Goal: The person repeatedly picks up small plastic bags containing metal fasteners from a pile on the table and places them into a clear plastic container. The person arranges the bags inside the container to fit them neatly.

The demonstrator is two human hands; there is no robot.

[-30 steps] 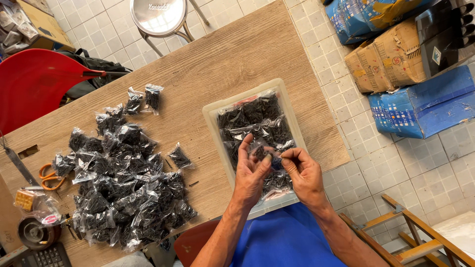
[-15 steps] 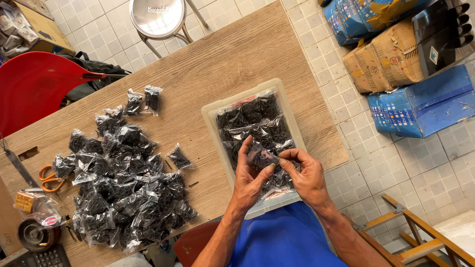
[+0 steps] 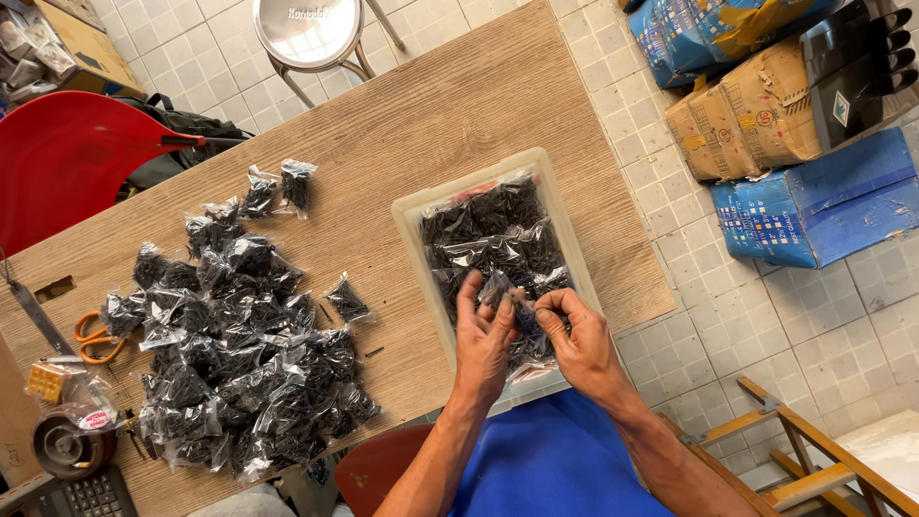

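Both hands pinching one small bag over the tray

My left hand (image 3: 483,335) and right hand (image 3: 579,340) grip a small clear bag (image 3: 512,304) of dark pieces between them, over the plastic tray (image 3: 414,215); I judge it mid-packing. The pile of filled bags (image 3: 239,354) lies well left on the tabletop (image 3: 431,115).

Matt wood-grain table (image 3: 402,124), translucent plastic tray (image 3: 412,215), glossy clear plastic bags (image 3: 239,354), shiny metal stool (image 3: 308,33)
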